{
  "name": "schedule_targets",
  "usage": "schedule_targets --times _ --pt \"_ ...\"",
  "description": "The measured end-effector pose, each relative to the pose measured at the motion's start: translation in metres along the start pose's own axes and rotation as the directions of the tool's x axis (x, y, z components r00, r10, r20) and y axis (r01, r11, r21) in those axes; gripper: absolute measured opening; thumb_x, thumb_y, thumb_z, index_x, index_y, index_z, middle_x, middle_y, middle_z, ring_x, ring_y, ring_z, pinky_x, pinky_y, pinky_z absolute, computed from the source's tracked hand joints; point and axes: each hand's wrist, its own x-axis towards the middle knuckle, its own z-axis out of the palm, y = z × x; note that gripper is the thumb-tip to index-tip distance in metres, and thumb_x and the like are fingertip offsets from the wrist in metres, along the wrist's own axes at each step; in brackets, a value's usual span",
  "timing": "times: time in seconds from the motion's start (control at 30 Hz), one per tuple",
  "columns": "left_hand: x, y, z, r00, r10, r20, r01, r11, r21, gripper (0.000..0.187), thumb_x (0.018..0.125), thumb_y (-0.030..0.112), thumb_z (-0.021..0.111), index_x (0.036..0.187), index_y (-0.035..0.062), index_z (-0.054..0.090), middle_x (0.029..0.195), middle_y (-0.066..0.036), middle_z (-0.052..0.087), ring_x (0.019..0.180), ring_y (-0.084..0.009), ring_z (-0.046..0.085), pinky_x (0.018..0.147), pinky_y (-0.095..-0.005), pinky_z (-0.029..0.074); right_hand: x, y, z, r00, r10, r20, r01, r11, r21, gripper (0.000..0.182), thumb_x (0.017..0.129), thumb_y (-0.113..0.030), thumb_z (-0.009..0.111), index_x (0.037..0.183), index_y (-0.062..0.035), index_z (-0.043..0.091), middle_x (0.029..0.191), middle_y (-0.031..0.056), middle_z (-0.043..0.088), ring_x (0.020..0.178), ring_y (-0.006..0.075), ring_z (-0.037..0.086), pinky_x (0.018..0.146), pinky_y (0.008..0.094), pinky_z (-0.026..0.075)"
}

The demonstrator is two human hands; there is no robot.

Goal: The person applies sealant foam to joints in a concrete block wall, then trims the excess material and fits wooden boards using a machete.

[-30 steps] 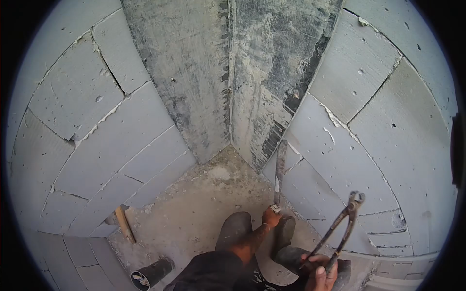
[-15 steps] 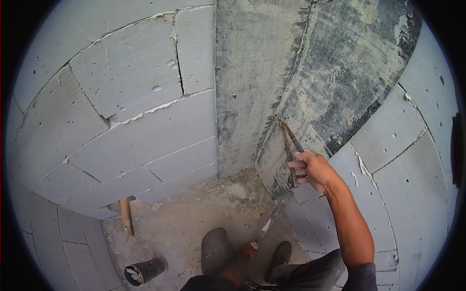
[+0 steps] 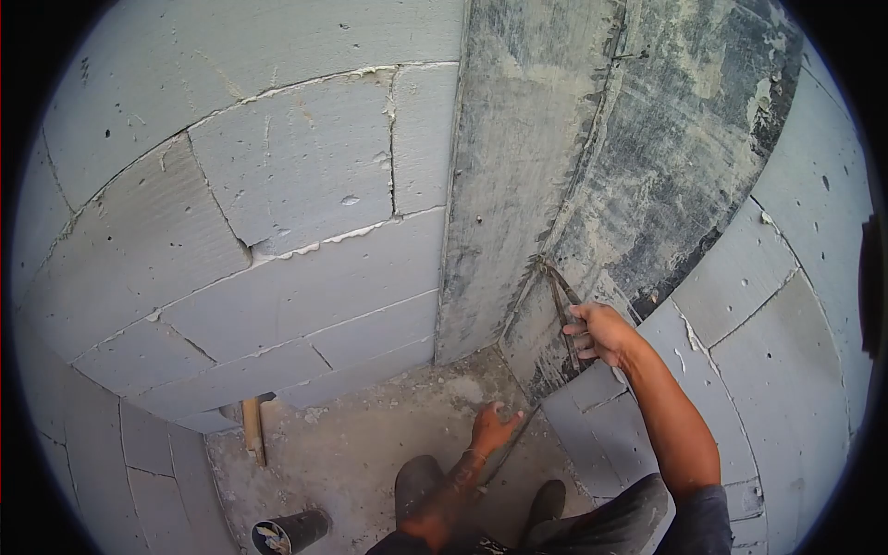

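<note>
My right hand (image 3: pixel 603 335) is closed round the handles of rusty long-handled pincers (image 3: pixel 561 301). The pincer jaws meet the inside corner of the grey, mortar-smeared panels (image 3: pixel 647 157). Lower down, my left hand (image 3: pixel 495 431) is in front of my knees with its fingers apart and slightly bent, holding nothing that I can see. Just to its right, a thin dark long tool (image 3: pixel 514 448) slants toward the floor; its full shape is hard to make out.
Pale block walls (image 3: pixel 351 250) rise on both sides. On the dusty concrete floor (image 3: pixel 361 416) a wooden-handled hammer (image 3: pixel 252 430) leans by the left wall. Near my feet lies a black cylindrical container (image 3: pixel 305 529) with scraps inside. My boot (image 3: pixel 548 501) stands on the floor.
My left hand has come up and forward from low by my legs, off the long tool, which has dropped lower. My right hand keeps the pincers at the corner; the view has shifted.
</note>
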Motion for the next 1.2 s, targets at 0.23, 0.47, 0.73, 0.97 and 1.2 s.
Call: schedule_targets --times 0.23,0.47,0.73,0.97,1.2 --pt "0.111 0.196 -0.046 0.931 0.071 0.359 0.294 0.437 -0.85 0.064 0.078 0.054 0.053 0.101 -0.0053 0.052 0.094 -0.016 0.058 0.081 -0.0218 0.056 0.071 -0.0313 0.044 0.013 -0.005 -0.004 0.999 0.019 0.04 -0.023 0.994 0.107 0.039 0.087 -0.032 0.042 0.115 -0.0056 0.045 0.109 0.0129 0.048 0.088 0.0298 0.047 0.083 0.0496 0.036" --pt "0.128 0.202 -0.039 0.955 0.068 0.288 0.166 0.682 -0.712 0.054 0.075 0.053 0.054 0.071 -0.0007 0.058 0.071 -0.009 0.056 0.061 -0.018 0.052 0.054 -0.0324 0.043 0.011 -0.018 -0.004 1.0 0.004 0.021 -0.004 1.0 0.009 0.032 0.08 -0.033 0.047 0.093 -0.0052 0.054 0.087 0.0062 0.053 0.075 0.0204 0.05 0.072 0.0442 0.042" --pt "0.093 0.277 -0.151 0.316 0.771 -0.553 -0.575 0.62 0.534 0.047 0.068 0.025 0.066 0.103 -0.002 0.05 0.115 -0.021 0.04 0.113 -0.037 0.033 0.091 -0.0458 0.031 0.046 -0.013 -0.01 0.992 0.085 0.097 -0.081 0.996 -0.042 0.023 0.08 -0.021 0.047 0.087 0.0007 0.049 0.072 0.009 0.052 0.059 0.0178 0.054 0.052 0.0341 0.051" --pt "0.143 0.36 -0.26 -0.167 0.901 -0.399 -0.153 0.376 0.914 0.069 0.069 0.051 0.059 0.124 0.0158 0.036 0.127 -0.014 0.024 0.127 -0.0328 0.012 0.102 -0.0537 0.009 0.048 0.007 0.006 0.973 0.051 0.225 -0.125 0.936 0.329 0.012 0.079 -0.013 0.044 0.078 -0.0014 0.048 0.067 0.0076 0.049 0.055 0.0187 0.05 0.054 0.0341 0.049" --pt "0.156 0.36 -0.268 -0.223 0.901 -0.372 -0.118 0.354 0.928 0.07 0.066 0.054 0.061 0.122 0.0185 0.039 0.124 -0.011 0.028 0.126 -0.0315 0.014 0.102 -0.0537 0.01 -0.013 0.02 0.035 0.879 -0.356 -0.317 -0.101 0.511 -0.854 0.022 0.075 -0.015 0.051 0.08 0.0014 0.064 0.088 0.0236 0.061 0.089 0.0309 0.06 0.072 0.0369 0.049"
